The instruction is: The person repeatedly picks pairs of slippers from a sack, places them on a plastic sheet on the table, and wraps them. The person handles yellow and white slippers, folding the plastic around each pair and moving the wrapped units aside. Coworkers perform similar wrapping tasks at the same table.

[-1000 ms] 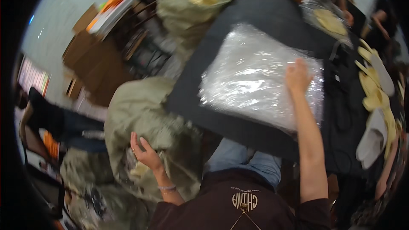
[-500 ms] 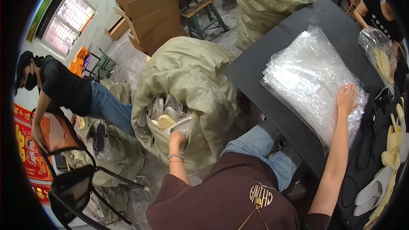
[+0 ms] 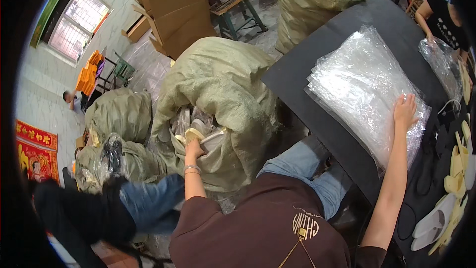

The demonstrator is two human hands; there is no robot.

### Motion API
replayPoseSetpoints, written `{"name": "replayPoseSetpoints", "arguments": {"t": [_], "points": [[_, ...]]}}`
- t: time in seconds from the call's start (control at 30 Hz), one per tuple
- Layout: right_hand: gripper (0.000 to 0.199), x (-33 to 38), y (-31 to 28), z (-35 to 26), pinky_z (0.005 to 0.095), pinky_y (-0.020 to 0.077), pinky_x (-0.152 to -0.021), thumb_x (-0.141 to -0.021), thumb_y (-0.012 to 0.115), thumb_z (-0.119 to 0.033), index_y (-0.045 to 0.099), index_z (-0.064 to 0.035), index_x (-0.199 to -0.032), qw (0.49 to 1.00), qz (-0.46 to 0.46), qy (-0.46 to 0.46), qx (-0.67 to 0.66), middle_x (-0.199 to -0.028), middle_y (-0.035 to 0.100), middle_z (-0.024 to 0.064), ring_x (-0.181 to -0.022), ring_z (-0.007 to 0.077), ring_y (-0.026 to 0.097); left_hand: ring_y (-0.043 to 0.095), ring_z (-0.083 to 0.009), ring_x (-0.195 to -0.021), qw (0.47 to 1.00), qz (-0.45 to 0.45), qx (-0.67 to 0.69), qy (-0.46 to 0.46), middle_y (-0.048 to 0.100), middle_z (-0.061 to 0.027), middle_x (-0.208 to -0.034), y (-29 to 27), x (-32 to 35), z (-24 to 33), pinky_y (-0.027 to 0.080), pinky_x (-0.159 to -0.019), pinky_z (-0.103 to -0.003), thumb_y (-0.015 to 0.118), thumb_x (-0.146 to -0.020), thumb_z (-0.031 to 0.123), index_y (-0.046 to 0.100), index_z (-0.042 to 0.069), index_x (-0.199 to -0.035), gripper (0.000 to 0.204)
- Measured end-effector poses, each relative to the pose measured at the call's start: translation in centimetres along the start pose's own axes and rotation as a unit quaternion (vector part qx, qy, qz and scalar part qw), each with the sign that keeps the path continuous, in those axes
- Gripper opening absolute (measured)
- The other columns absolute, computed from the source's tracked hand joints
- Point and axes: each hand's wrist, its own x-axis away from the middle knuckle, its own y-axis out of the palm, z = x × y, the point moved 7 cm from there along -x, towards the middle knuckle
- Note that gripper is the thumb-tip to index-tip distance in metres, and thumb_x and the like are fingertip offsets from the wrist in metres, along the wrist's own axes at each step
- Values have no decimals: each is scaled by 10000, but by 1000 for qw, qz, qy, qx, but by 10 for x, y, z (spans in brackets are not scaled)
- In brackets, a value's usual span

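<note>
My left hand reaches into the mouth of a large green woven sack. Its fingers are closed at the edge of a cream slipper, partly hidden among grey and cream slippers in clear plastic. On the dark table, my right hand lies flat, fingers stretched out, on the right part of a stack of clear plastic bags.
Cream and grey slippers line the table's right side. A co-worker at the far right holds a clear bag. Another person is close on my left. More sacks and cardboard boxes stand around.
My left hand has shifted slightly left and deeper into the sack, and the cream slipper has moved with it. The person on my left has come nearer, blurred. My right hand stays put.
</note>
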Motion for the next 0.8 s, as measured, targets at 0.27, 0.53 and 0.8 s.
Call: {"name": "replayPoseSetpoints", "arguments": {"t": [0.27, 0.53, 0.8], "points": [[544, 14, -7, 11, 597, 84, -1119, -954, 352, -353, 351, -84, -1427, 997, 16, 13, -71, -1506, 310, 61, -1394, 231, 264, 565, -313, -1101, 959, 157, -15, 234, 622, -130, -1152, -35, -6, 21, 458, -896, -438, 554, -721, -1, 676, 57, -1005, 314], [571, 21, -34, -16, 578, 143, -1116, -975, 326, -374, 299, -57, -1448, 998, 17, 10, -64, -1527, 271, 74, -1414, 241, 229, 430, -356, -1248, 973, 96, 158, 142, 492, -185, -1314, -82, 9, 80, 358, -1044, -442, 495, -786, -20, 524, 31, -1257, 475], [572, 25, -39, -6, 591, 134, -1113, -978, 296, -388, 308, -61, -1446, 997, 12, 30, -73, -1534, 250, 60, -1417, 252, 211, 471, -357, -1180, 930, 262, -48, 254, 533, -170, -1235, -197, 81, 188, 386, -1016, -460, 507, -756, 17, 530, 38, -1213, 458]]}}
